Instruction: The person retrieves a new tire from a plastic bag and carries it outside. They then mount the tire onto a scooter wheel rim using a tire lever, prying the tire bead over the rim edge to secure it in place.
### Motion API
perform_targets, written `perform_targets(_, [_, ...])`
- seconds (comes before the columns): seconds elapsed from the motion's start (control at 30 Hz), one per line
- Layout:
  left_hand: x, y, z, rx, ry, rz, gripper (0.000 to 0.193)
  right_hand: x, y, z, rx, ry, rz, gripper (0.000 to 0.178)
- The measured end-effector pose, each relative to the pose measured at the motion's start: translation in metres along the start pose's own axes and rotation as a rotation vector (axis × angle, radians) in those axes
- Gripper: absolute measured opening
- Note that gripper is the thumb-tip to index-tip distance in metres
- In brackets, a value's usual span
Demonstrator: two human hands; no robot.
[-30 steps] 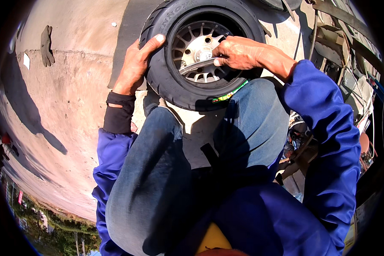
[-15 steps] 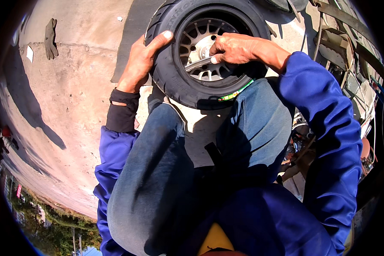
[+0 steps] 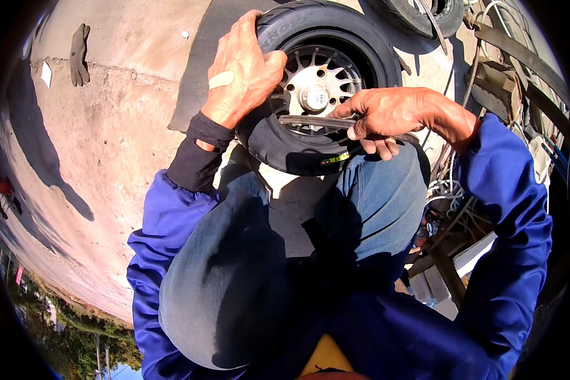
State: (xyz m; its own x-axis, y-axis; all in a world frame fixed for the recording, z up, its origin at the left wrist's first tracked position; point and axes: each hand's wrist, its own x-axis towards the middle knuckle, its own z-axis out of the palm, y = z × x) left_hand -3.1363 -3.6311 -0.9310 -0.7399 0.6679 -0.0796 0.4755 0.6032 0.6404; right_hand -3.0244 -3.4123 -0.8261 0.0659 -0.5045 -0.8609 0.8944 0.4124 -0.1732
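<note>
Gripping a long, flat dark-metal bar [image 3: 310, 120], the R hand [image 3: 386, 114] has thumb & fingers closed round it, bar lying across the lower part of a silver multi-spoke metal wheel [image 3: 307, 79]. L hand [image 3: 244, 69] is laid over the upper-L side of the thick black rubber tyre [image 3: 285, 152], thumb apart; can't tell if it's gripping or just pressing. Tyre's on the ground ahead of the knees, w/ its lower-R edge by the R knee in blue denim [image 3: 386, 183].

Progress, by the look of it: approx midway. Done: wheel's already inside the tyre. Left: bar's not yet clear of the wheel, & there's a dark gap btwn wheel & tyre at upper R. Can't tell if bar's L tip is hooked under the tyre's inner edge, or which parts of that edge sit over the rim.
</note>
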Motion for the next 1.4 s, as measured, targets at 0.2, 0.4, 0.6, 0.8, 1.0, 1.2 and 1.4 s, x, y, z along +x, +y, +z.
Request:
perform_targets(0.2, [0.011,0.005,0.002,0.019,-0.088,-0.052,0.072,-0.005,0.006,0.032,0.669,0.198,0.028,0.042])
perform_targets(0.4, [0.013,0.007,-0.002,0.077,-0.178,-0.127,0.076,-0.004,-0.009,0.110,1.095,0.291,-0.144,0.054])
perform_targets(0.6, [0.017,0.007,-0.006,0.050,-0.310,-0.231,0.079,-0.009,-0.015,0.092,1.201,0.264,-0.091,0.044])
perform_targets(0.8, [0.026,0.006,-0.004,0.057,-0.343,-0.257,0.081,-0.009,-0.037,0.097,1.289,0.275,-0.080,0.043])
perform_targets(1.0, [0.005,-0.010,0.001,-0.004,-0.364,-0.289,0.078,0.023,-0.053,0.184,1.349,0.551,-0.185,0.053])
perform_targets(1.2, [0.004,-0.007,0.004,-0.053,-0.276,-0.228,0.077,0.035,-0.044,0.192,1.350,0.587,-0.191,0.055])
perform_targets(1.4, [-0.004,-0.013,0.008,-0.142,-0.215,-0.201,0.076,0.060,-0.014,0.242,0.996,0.783,-0.301,0.055])
